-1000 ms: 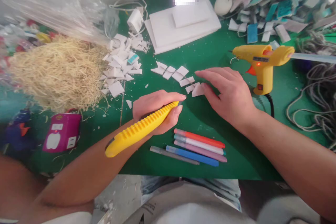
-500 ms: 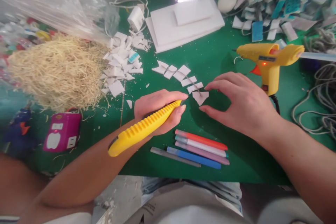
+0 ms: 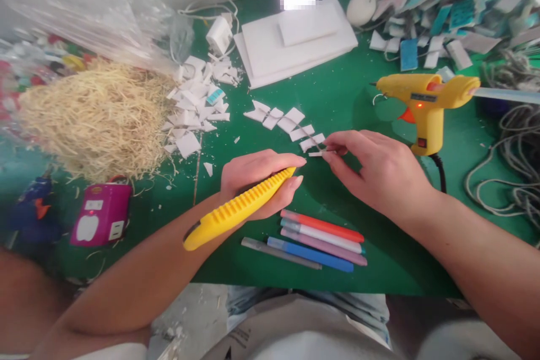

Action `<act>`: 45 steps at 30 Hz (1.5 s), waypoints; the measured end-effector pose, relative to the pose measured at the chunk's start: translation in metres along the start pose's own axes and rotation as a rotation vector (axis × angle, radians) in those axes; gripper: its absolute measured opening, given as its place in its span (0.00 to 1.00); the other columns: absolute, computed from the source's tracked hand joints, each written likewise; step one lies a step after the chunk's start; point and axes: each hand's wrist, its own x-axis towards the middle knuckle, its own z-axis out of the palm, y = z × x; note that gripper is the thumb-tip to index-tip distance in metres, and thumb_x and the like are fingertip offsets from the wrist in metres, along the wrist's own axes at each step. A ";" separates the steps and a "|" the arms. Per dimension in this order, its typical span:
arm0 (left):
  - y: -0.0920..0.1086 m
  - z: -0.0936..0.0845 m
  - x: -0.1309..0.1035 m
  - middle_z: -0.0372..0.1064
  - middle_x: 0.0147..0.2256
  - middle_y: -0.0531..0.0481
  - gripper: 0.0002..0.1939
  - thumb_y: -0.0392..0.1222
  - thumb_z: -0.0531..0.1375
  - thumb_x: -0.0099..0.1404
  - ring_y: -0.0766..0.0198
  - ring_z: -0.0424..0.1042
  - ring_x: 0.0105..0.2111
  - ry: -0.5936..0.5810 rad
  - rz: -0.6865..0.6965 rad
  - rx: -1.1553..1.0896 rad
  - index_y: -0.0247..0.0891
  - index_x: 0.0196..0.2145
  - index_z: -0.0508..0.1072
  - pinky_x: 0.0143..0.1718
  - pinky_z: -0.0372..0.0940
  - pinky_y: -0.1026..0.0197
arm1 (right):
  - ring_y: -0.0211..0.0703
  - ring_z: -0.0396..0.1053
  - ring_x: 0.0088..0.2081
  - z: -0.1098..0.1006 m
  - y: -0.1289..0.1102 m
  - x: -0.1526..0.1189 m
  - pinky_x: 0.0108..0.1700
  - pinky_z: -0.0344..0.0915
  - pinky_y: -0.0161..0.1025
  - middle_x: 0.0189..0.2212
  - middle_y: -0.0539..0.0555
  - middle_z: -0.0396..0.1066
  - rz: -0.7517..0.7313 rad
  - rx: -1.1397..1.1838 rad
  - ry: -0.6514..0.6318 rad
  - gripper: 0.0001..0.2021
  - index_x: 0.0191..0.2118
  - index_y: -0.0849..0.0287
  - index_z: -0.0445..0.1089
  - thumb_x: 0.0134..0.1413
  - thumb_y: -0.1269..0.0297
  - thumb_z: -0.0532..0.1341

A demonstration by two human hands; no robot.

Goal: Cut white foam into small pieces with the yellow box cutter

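Since half a second ago, the right hand (image 3: 375,171) has come in from the right, and the last white piece (image 3: 315,154), which lay flat then, is now tipped so we see its thin edge. Right thumb and finger are pinched on that piece, though they hide just where they grip. It sits at the near right end of a row of white pieces (image 3: 290,121), joined by a thin string (image 3: 310,136), in the middle of the green table (image 3: 333,95). To the left, the left hand (image 3: 248,171) is wrapped around a yellow cutter (image 3: 240,208), with its tip close to the row but not touching it. I can't see how much blade sticks out. To do this part well, I think the pinch should be soft, because the pieces look light and might bend or pull off. Lift only the end, and let the rest lie still so the string doesn't twist. Keep the cutter pointing away from the right fingers, and keep the right elbow clear of the glue gun (image 3: 432,118), whose red light is on.
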 end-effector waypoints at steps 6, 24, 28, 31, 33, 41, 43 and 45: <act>-0.001 0.002 0.001 0.82 0.33 0.55 0.05 0.38 0.61 0.69 0.67 0.79 0.28 -0.005 -0.004 -0.019 0.43 0.41 0.77 0.32 0.75 0.66 | 0.43 0.75 0.30 0.000 0.003 0.002 0.33 0.69 0.39 0.31 0.53 0.80 0.154 0.128 -0.043 0.09 0.40 0.55 0.77 0.65 0.64 0.58; -0.003 0.005 0.000 0.82 0.36 0.53 0.11 0.39 0.63 0.68 0.68 0.78 0.28 0.065 0.029 -0.056 0.42 0.48 0.77 0.32 0.75 0.66 | 0.41 0.75 0.29 -0.001 -0.004 0.008 0.32 0.76 0.39 0.31 0.51 0.79 0.594 0.831 -0.156 0.12 0.44 0.54 0.80 0.53 0.66 0.68; -0.003 0.008 0.001 0.83 0.35 0.52 0.10 0.38 0.60 0.70 0.66 0.78 0.27 0.100 0.062 0.008 0.43 0.45 0.79 0.32 0.76 0.63 | 0.41 0.75 0.30 0.000 -0.004 0.008 0.33 0.77 0.40 0.31 0.51 0.79 0.609 0.886 -0.162 0.12 0.44 0.54 0.80 0.52 0.66 0.69; -0.003 0.008 0.002 0.83 0.36 0.52 0.07 0.39 0.61 0.70 0.65 0.79 0.28 0.078 0.044 -0.012 0.43 0.43 0.79 0.32 0.76 0.63 | 0.42 0.76 0.30 0.000 -0.006 0.010 0.33 0.77 0.40 0.31 0.51 0.79 0.605 0.892 -0.175 0.08 0.40 0.54 0.80 0.52 0.65 0.69; -0.003 0.008 0.002 0.83 0.37 0.52 0.06 0.41 0.63 0.69 0.66 0.80 0.29 0.057 0.030 -0.054 0.43 0.44 0.78 0.33 0.77 0.64 | 0.42 0.76 0.30 -0.001 -0.008 0.011 0.33 0.76 0.40 0.30 0.51 0.79 0.591 0.887 -0.186 0.04 0.36 0.55 0.79 0.52 0.65 0.70; -0.004 0.008 0.002 0.82 0.42 0.46 0.17 0.40 0.64 0.66 0.62 0.81 0.33 0.044 0.107 -0.151 0.39 0.52 0.76 0.37 0.79 0.62 | 0.44 0.77 0.32 -0.003 -0.007 0.011 0.35 0.76 0.42 0.30 0.51 0.80 0.614 0.938 -0.195 0.03 0.35 0.54 0.80 0.53 0.65 0.69; -0.003 0.007 0.001 0.82 0.43 0.46 0.18 0.38 0.63 0.66 0.63 0.80 0.30 0.044 0.081 -0.121 0.40 0.53 0.75 0.35 0.79 0.63 | 0.45 0.77 0.33 -0.004 -0.006 0.011 0.36 0.76 0.42 0.31 0.51 0.80 0.617 0.957 -0.187 0.04 0.35 0.54 0.81 0.53 0.65 0.68; -0.004 0.003 0.000 0.82 0.43 0.46 0.18 0.36 0.63 0.66 0.64 0.79 0.29 -0.007 0.090 -0.088 0.42 0.54 0.74 0.33 0.79 0.63 | 0.44 0.77 0.33 -0.004 -0.006 0.010 0.37 0.77 0.42 0.31 0.51 0.81 0.614 0.977 -0.184 0.05 0.36 0.54 0.82 0.53 0.65 0.68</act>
